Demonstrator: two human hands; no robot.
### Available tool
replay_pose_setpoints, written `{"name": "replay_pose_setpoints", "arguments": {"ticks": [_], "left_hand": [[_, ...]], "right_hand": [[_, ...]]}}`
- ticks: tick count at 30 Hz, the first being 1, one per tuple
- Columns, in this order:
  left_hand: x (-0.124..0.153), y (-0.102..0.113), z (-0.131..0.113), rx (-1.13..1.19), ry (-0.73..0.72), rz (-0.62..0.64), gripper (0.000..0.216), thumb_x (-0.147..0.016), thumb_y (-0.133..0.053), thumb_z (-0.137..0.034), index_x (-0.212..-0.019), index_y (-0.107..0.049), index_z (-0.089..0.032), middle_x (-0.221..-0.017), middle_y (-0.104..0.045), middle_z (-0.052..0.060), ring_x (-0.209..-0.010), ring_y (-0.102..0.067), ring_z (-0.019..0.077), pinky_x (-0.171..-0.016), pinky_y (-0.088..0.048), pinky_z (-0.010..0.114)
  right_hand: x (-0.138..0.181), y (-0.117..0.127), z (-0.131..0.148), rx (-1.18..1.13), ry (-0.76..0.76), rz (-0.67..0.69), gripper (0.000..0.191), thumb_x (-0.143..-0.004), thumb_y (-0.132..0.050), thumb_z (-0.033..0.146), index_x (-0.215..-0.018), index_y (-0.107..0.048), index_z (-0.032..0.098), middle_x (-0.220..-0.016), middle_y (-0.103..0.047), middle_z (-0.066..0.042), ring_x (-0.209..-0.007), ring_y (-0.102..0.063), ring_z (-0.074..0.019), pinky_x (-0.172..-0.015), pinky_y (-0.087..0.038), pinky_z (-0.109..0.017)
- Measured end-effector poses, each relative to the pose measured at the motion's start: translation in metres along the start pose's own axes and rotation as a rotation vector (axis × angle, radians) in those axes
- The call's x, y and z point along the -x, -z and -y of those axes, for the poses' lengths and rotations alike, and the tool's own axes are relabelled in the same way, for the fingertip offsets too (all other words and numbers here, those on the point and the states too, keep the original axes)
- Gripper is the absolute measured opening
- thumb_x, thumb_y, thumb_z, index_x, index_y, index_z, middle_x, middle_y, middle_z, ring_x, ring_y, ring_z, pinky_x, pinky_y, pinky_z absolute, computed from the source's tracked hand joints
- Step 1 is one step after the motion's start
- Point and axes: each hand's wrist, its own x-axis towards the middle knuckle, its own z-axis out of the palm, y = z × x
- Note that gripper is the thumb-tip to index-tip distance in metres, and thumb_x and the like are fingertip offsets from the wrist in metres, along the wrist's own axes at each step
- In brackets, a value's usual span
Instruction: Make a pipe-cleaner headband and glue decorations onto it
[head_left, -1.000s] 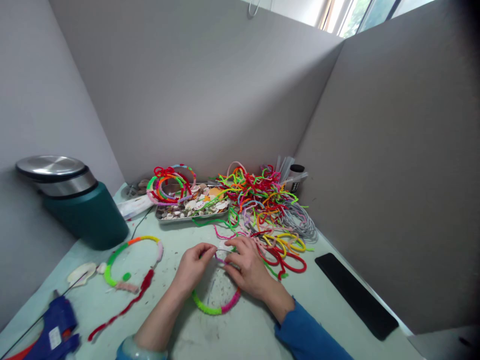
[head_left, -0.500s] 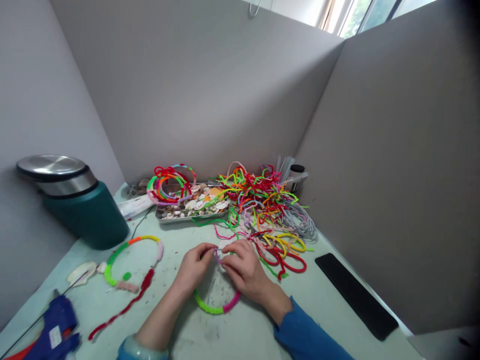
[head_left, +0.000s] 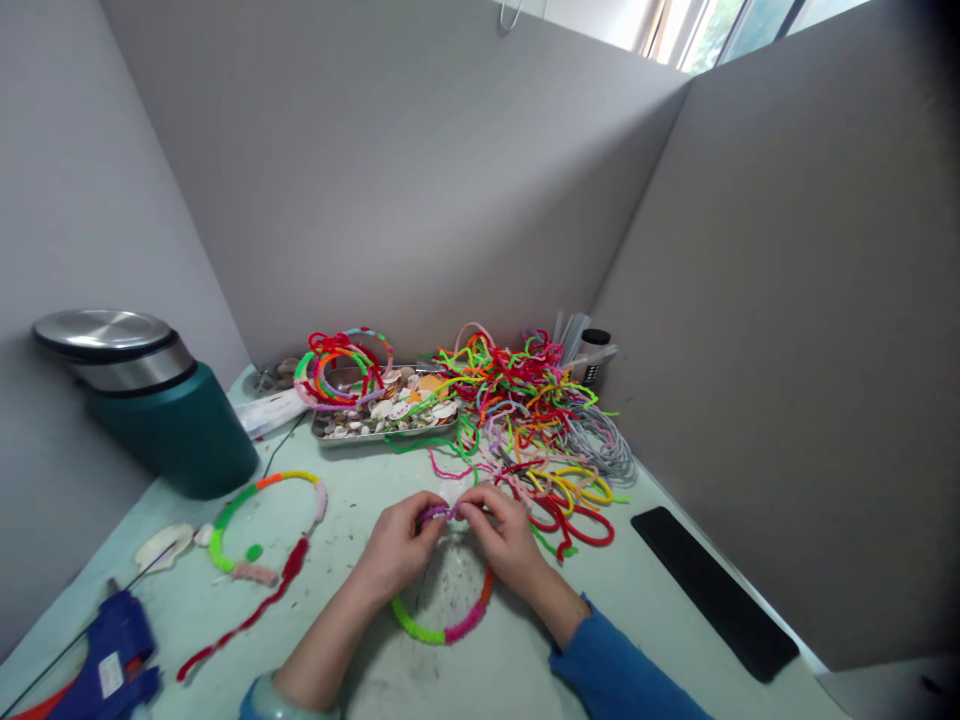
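Observation:
A ring wrapped in fuzzy pipe cleaner (head_left: 424,633) hangs below my hands, showing lime green, magenta and orange stretches. At its far side, a purple pipe cleaner (head_left: 433,513) lies between my hands. My left hand (head_left: 405,540) is closed, pinching the purple part of the ring between thumb and fingers. My right hand (head_left: 499,535) is closed too, its fingertips pinching the purple pipe cleaner right beside the left fingertips. Part of the ring is hidden behind my fingers.
Left of my hands lies another wrapped ring (head_left: 219,540) with a loose red tail. A blue glue gun (head_left: 116,645) and a teal bottle (head_left: 180,430) stand farther left. Behind are a metal tray (head_left: 352,440) of shells and a pipe cleaner heap (head_left: 510,380). A black strip (head_left: 712,595) lies right.
My hands have shifted slightly, with the right fingers now closer around the purple pipe cleaner. The ring's near edge has dropped a little toward me, and its orange stretch now shows.

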Motion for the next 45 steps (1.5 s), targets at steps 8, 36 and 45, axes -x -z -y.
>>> {"name": "replay_pose_setpoints", "arguments": {"ticks": [8, 36, 45], "left_hand": [[0.003, -0.004, -0.001, -0.181, -0.051, -0.077, 0.017, -0.074, -0.058, -0.032, -0.082, -0.066, -0.020, -0.062, -0.059, -0.001, -0.055, -0.048, 0.0129, -0.055, -0.033, 0.022], [-0.002, 0.004, 0.005, 0.338, 0.002, -0.084, 0.024, -0.078, -0.058, -0.038, -0.072, -0.063, -0.015, -0.066, -0.061, 0.000, -0.064, -0.053, 0.0137, -0.061, -0.040, 0.022], [-0.007, -0.003, 0.006, 0.581, 0.182, -0.092, 0.028, -0.070, -0.066, -0.041, -0.077, -0.069, -0.014, -0.047, -0.053, -0.005, -0.044, -0.042, 0.0095, -0.046, -0.031, 0.021]], "right_hand": [[-0.001, 0.000, 0.000, -0.067, -0.051, -0.006, 0.014, -0.087, -0.051, 0.023, -0.079, -0.061, 0.018, -0.077, -0.060, -0.002, -0.075, -0.056, -0.0149, -0.069, -0.041, -0.025], [0.001, -0.006, -0.009, -0.071, -0.100, 0.160, 0.023, -0.084, -0.054, 0.029, -0.066, -0.064, 0.017, -0.060, -0.054, 0.001, -0.059, -0.049, -0.0121, -0.055, -0.036, -0.022], [0.005, -0.004, -0.012, 0.040, -0.008, 0.232, 0.015, -0.084, -0.057, 0.025, -0.077, -0.067, 0.017, -0.069, -0.064, -0.002, -0.064, -0.056, -0.0129, -0.061, -0.041, -0.022]]}}
